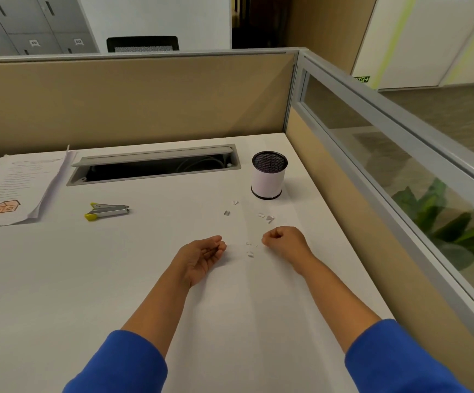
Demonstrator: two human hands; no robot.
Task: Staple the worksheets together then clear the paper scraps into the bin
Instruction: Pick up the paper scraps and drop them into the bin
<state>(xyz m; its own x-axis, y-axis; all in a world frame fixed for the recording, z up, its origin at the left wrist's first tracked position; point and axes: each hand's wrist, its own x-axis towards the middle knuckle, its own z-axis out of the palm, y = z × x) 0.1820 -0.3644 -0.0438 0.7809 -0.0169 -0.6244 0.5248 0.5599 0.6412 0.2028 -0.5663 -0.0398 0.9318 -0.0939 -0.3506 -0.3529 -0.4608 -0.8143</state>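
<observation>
The worksheets point(14, 188) lie stacked at the far left of the white desk point(116, 279), with a small house drawing on top. A yellow and silver stapler point(106, 211) lies to their right. Several small paper scraps point(267, 217) are scattered in front of a small black mesh bin point(269, 175) with a white wrap. A few more scraps point(249, 248) lie between my hands. My left hand point(203, 258) rests palm up, cupped, with nothing visible in it. My right hand point(284, 240) is closed in a fist on the desk; whether it holds scraps is hidden.
An open cable tray point(153, 165) is set into the desk behind the stapler. Tan partition walls point(145, 103) close off the back and right sides, with a glass panel point(400, 165) on the right.
</observation>
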